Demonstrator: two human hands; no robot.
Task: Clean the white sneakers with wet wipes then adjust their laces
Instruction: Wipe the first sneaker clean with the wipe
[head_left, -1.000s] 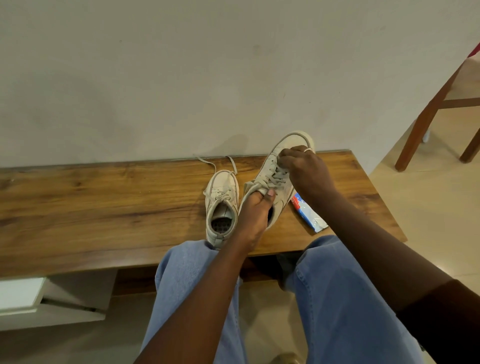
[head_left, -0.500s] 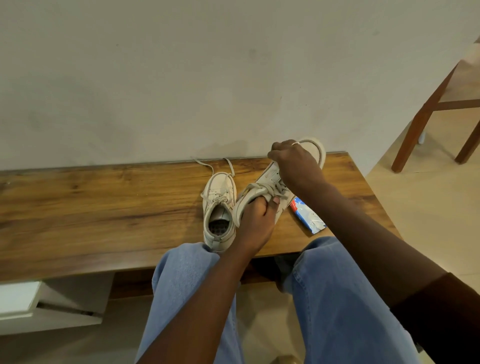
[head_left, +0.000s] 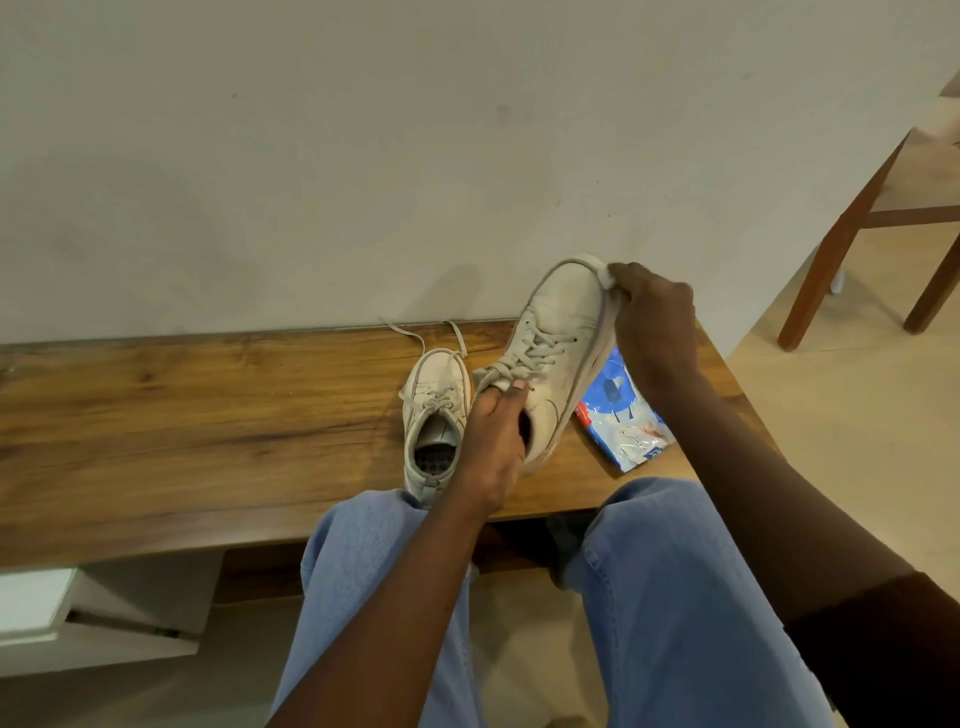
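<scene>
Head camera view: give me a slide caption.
White sneaker held by the left hand while the right hand presses a wipe to its toe.

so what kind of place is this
Most likely a room in a home: a low wooden bench against a plain wall, a wooden chair on a pale floor beside it.

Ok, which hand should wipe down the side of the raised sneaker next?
Right. The right hand pinches the wipe against the toe of the raised sneaker; the left hand grips its tongue, steadying it.
</scene>
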